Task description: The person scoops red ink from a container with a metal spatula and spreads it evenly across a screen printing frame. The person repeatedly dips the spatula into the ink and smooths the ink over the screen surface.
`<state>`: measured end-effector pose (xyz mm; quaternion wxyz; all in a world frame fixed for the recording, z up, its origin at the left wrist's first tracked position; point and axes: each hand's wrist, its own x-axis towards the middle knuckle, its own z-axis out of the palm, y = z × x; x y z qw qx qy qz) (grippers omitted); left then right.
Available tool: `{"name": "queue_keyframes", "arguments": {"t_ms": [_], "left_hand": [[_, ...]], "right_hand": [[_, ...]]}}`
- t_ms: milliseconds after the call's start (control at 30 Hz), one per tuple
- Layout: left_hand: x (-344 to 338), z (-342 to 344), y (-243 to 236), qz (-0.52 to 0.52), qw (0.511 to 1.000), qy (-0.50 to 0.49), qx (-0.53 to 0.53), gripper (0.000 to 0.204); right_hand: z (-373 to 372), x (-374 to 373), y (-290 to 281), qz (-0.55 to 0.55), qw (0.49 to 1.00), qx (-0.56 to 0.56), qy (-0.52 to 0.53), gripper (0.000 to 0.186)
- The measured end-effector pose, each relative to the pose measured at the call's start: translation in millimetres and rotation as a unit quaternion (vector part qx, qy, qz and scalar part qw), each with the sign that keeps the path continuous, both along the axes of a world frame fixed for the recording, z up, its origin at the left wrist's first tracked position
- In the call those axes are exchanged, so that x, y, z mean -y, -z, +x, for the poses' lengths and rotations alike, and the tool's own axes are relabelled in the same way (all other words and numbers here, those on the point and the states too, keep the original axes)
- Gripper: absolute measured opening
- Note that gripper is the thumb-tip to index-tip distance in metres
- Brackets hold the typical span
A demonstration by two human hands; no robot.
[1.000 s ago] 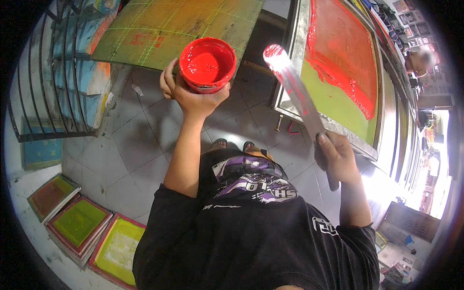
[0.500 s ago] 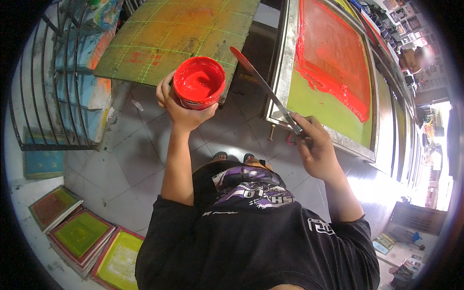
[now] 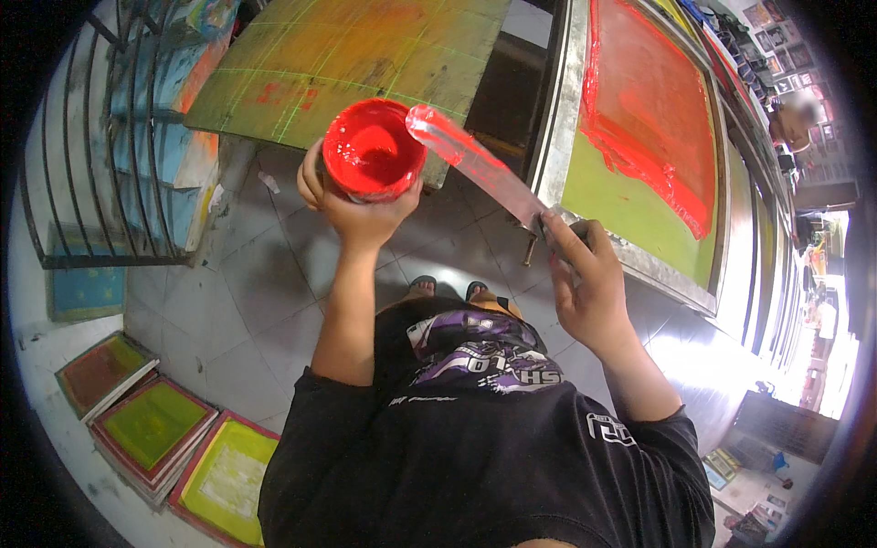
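Note:
My left hand point(image 3: 358, 208) is wrapped round a round tub of red ink point(image 3: 375, 151), its open top facing up and its inner wall coated red. In my right hand point(image 3: 589, 283) is an ink spatula point(image 3: 480, 169), gripped by the handle. Its long flat blade is smeared red and points up and left, with the tip at the tub's right rim. Whether the tip touches the rim I cannot tell. To the right lies a metal-framed printing screen point(image 3: 630, 187), its upper area covered with red ink and its lower band yellow-green.
A yellow-green board with grid lines point(image 3: 301, 68) stands ahead to the left. Further left is a black metal rack point(image 3: 110, 155). Several framed screens point(image 3: 155, 429) are stacked at the lower left. Tiled floor point(image 3: 247, 320) shows beneath me. Another person point(image 3: 790, 123) is at the far right.
The spatula's tip has swung left and down to the tub's rim, and its blade has turned to show its broad face. The tub is slightly more tilted in my left hand.

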<state>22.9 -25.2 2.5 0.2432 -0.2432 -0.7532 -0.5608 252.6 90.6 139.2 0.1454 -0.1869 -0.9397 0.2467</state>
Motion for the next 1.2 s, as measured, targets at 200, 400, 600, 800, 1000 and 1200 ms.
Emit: {"name": "queue_keyframes", "arguments": {"t_ms": [200, 400, 600, 800, 1000, 1200], "left_hand": [[-13.9, 16.7, 5.4, -0.057, 0.994, -0.082, 0.038, 0.107], [-5.5, 8.1, 3.3, -0.079, 0.993, -0.083, -0.009, 0.109], [-13.8, -4.0, -5.1, -0.083, 0.995, -0.039, -0.045, 0.099], [-25.8, 7.8, -5.4, -0.058, 0.994, -0.091, 0.003, 0.092], [-25.3, 11.3, -9.9, -0.081, 0.992, -0.097, 0.021, 0.097], [-23.3, 16.2, -8.5, -0.076, 0.993, -0.089, 0.032, 0.093]], "right_hand": [[-8.1, -1.1, 5.3, -0.104, 0.994, -0.026, -0.003, 0.049], [-5.4, -6.2, 14.7, -0.349, 0.936, -0.013, 0.042, 0.036], [-19.3, -6.6, 25.6, -0.472, 0.882, 0.01, 0.016, 0.02], [-61.3, 1.8, 24.1, -0.469, 0.877, 0.087, 0.057, 0.032], [-51.2, 2.5, 18.4, -0.461, 0.869, 0.146, 0.111, 0.033], [-9.0, 3.7, 13.5, -0.472, 0.842, 0.209, 0.155, 0.033]]}}
